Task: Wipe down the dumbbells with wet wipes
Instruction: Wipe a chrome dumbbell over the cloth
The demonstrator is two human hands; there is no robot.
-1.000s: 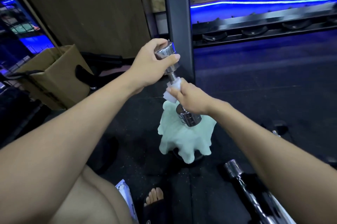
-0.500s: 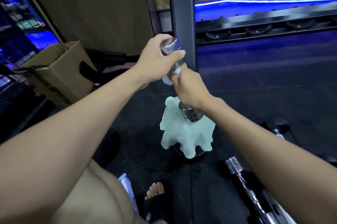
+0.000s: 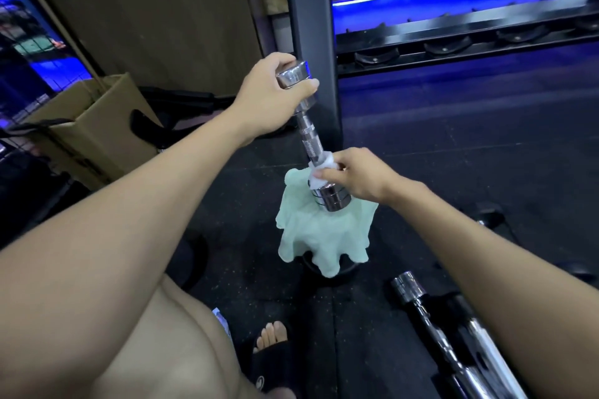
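Head camera, looking down: I see the left hand [image 3: 270, 97] gripping the upper end of a chrome dumbbell [image 3: 309, 136], fingers and thumb curled round that end, holding the dumbbell up and tilted. The right hand [image 3: 355, 176] pinches a white wet wipe [image 3: 319, 171] against the bar just above the lower end, which hangs in front of a pale green cloth [image 3: 321, 233] draped over something dark on the black floor [image 3: 453, 145]. A cardboard box [image 3: 94, 126] stands at the left, and another chrome dumbbell [image 3: 431, 317] lies on the floor at lower right.
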